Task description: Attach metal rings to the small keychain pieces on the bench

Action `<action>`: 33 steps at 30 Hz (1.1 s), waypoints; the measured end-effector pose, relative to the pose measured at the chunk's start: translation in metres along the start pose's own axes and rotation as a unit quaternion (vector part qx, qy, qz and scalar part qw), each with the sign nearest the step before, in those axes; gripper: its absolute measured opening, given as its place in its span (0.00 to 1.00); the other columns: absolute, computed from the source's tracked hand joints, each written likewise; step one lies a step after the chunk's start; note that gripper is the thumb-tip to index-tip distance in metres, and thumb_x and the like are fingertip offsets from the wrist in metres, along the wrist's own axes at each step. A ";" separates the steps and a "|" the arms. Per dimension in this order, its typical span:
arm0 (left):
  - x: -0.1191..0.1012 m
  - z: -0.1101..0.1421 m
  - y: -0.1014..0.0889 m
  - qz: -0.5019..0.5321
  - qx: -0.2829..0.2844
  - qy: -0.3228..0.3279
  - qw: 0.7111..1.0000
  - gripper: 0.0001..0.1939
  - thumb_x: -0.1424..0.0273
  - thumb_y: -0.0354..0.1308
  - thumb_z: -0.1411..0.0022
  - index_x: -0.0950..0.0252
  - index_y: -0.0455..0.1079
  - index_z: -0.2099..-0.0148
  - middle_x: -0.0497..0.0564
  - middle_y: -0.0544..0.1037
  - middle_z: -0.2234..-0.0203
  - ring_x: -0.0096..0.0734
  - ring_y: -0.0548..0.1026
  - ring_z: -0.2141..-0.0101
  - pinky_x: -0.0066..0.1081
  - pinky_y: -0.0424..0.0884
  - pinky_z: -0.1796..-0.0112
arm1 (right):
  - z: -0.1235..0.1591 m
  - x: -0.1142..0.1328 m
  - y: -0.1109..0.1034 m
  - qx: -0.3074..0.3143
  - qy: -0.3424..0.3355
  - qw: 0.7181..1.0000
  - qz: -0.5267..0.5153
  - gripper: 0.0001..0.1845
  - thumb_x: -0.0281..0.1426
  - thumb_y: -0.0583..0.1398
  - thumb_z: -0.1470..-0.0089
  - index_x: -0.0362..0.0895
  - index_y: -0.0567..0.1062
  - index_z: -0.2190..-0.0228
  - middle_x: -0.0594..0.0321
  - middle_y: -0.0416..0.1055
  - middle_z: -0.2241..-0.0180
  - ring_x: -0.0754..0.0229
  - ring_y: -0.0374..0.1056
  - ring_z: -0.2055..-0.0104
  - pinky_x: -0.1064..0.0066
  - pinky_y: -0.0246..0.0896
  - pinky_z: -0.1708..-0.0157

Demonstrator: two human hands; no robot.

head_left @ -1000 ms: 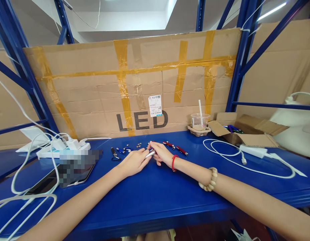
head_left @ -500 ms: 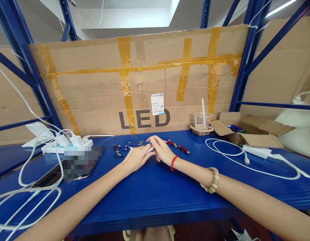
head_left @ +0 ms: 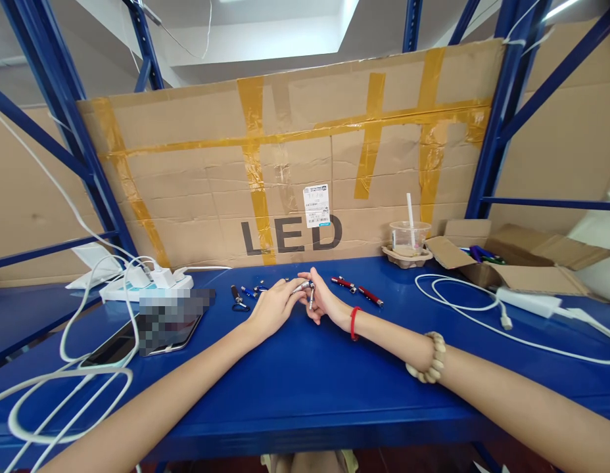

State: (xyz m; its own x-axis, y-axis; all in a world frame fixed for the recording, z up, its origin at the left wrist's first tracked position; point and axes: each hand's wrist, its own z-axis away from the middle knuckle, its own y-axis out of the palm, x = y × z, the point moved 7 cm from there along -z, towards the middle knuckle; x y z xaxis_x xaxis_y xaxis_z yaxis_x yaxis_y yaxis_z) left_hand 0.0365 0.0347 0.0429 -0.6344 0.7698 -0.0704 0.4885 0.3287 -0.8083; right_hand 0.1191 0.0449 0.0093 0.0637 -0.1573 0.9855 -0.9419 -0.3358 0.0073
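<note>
Above the middle of the blue shelf, my left hand (head_left: pixel 274 307) pinches a small silver keychain flashlight (head_left: pixel 302 287). Its far end points right, and a short silver piece hangs down from that end. My right hand (head_left: pixel 325 301) is close against this end, palm partly turned up and fingers apart; whether it bears any of the weight is hard to see. Left of my hands lie a dark keychain flashlight (head_left: pixel 236 296) with a black loop and a blue one (head_left: pixel 248 292). Two red ones (head_left: pixel 371 296) lie to the right. Small items behind my left hand are mostly covered.
A white power strip (head_left: pixel 146 287) with cables and dark-screened devices (head_left: pixel 108 343) occupy the left. At the back right are a plastic cup (head_left: pixel 409 236) with a straw and an open cardboard box (head_left: pixel 546 278). A white cable (head_left: pixel 463 332) loops before them. Cardboard (head_left: pixel 206 210) walls the back.
My right hand has opened and turned its palm up, uncovering the silver flashlight's end and the hanging piece. My left hand keeps its pinch. The whole view has shifted slightly.
</note>
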 end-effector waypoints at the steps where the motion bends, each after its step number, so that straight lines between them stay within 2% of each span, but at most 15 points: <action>1: 0.002 0.000 0.002 0.014 0.003 -0.005 1.000 0.16 0.65 0.37 0.36 0.59 0.59 0.50 0.48 0.70 0.64 0.28 0.67 0.64 0.25 0.65 0.67 | 0.000 -0.001 0.001 0.004 0.001 1.000 0.001 0.28 0.51 0.38 0.48 0.49 0.51 0.51 0.70 0.55 0.80 0.72 0.51 0.89 0.79 0.51 0.90; 5: 0.006 -0.001 0.007 0.023 0.014 -0.009 1.000 0.16 0.66 0.38 0.36 0.58 0.61 0.51 0.48 0.69 0.59 0.30 0.67 0.59 0.30 0.63 0.58 | -0.002 -0.002 0.001 -0.008 0.008 1.000 -0.001 0.28 0.50 0.38 0.47 0.47 0.51 0.50 0.72 0.53 0.83 0.72 0.45 0.90 0.79 0.49 0.91; 10: -0.002 -0.002 0.007 0.017 0.015 0.038 0.999 0.15 0.68 0.38 0.36 0.60 0.62 0.53 0.47 0.69 0.57 0.29 0.66 0.58 0.33 0.60 0.53 | -0.002 -0.002 -0.001 -0.017 0.009 1.000 -0.012 0.28 0.48 0.40 0.46 0.44 0.53 0.49 0.74 0.49 0.87 0.72 0.42 0.90 0.79 0.50 0.91; 15: -0.010 -0.001 0.005 0.027 0.027 0.072 0.997 0.15 0.70 0.37 0.36 0.61 0.59 0.50 0.48 0.68 0.55 0.28 0.64 0.55 0.34 0.57 0.51 | 0.001 -0.001 0.001 0.007 0.033 0.999 -0.021 0.29 0.49 0.38 0.46 0.43 0.59 0.53 0.76 0.41 0.90 0.71 0.37 0.91 0.78 0.51 0.92; 17: -0.012 0.000 0.003 0.040 0.028 0.076 0.996 0.15 0.71 0.37 0.36 0.61 0.58 0.50 0.48 0.67 0.54 0.28 0.64 0.54 0.33 0.56 0.50 | 0.003 0.000 0.002 0.019 0.043 0.999 -0.025 0.28 0.49 0.38 0.46 0.42 0.63 0.59 0.76 0.40 0.91 0.71 0.35 0.91 0.78 0.51 0.92; 19: -0.013 0.000 0.001 0.057 0.024 0.074 0.995 0.15 0.71 0.37 0.36 0.60 0.57 0.49 0.48 0.66 0.54 0.27 0.64 0.54 0.32 0.57 0.51 | 0.004 -0.001 0.004 0.030 0.062 0.997 -0.027 0.29 0.48 0.36 0.45 0.41 0.66 0.70 0.75 0.39 0.91 0.71 0.35 0.91 0.79 0.51 0.92; 21: -0.013 0.001 -0.001 0.069 0.020 0.070 0.995 0.14 0.71 0.37 0.36 0.60 0.56 0.49 0.47 0.66 0.54 0.26 0.64 0.55 0.30 0.58 0.52 | 0.005 -0.003 0.006 0.048 0.083 0.995 -0.024 0.30 0.47 0.35 0.44 0.41 0.62 0.80 0.74 0.39 0.92 0.72 0.35 0.91 0.79 0.51 0.92; 23: -0.013 0.002 -0.002 0.072 0.018 0.064 0.995 0.14 0.70 0.37 0.36 0.59 0.56 0.49 0.46 0.67 0.55 0.25 0.65 0.56 0.29 0.60 0.54 | 0.007 -0.004 0.009 0.075 0.100 0.992 -0.020 0.30 0.47 0.34 0.44 0.42 0.56 0.85 0.74 0.38 0.92 0.72 0.35 0.91 0.79 0.52 0.91; 25: -0.012 0.003 -0.001 0.067 0.021 0.059 0.996 0.14 0.69 0.37 0.36 0.59 0.56 0.50 0.45 0.67 0.56 0.26 0.64 0.57 0.28 0.61 0.56 | 0.008 -0.004 0.011 0.100 0.110 0.989 -0.021 0.30 0.47 0.34 0.44 0.42 0.55 0.86 0.74 0.38 0.92 0.72 0.35 0.91 0.79 0.53 0.91; 30: -0.009 0.005 0.001 0.053 0.031 0.063 0.996 0.14 0.67 0.37 0.36 0.58 0.56 0.49 0.45 0.67 0.56 0.27 0.64 0.56 0.29 0.61 0.56 | 0.009 -0.005 0.013 0.152 0.130 0.979 -0.034 0.31 0.45 0.32 0.43 0.41 0.59 0.83 0.74 0.38 0.92 0.72 0.35 0.91 0.78 0.56 0.89; 33: -0.008 0.006 0.002 0.047 0.033 0.068 0.996 0.15 0.65 0.38 0.36 0.58 0.57 0.49 0.46 0.68 0.58 0.28 0.64 0.59 0.27 0.63 0.59 | 0.009 -0.007 0.015 0.159 0.139 0.977 -0.029 0.32 0.47 0.31 0.45 0.41 0.59 0.83 0.75 0.39 0.92 0.72 0.35 0.91 0.78 0.56 0.90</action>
State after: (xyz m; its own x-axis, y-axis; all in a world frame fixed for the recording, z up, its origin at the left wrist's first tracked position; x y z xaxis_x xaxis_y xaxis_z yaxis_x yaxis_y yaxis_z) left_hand 0.0389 0.0255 0.0387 -0.4985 0.8639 -0.0725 0.4996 0.2180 -0.8384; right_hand 0.1077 0.0327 0.0012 -0.0209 0.1142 0.9932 -0.7861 -0.6157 0.0543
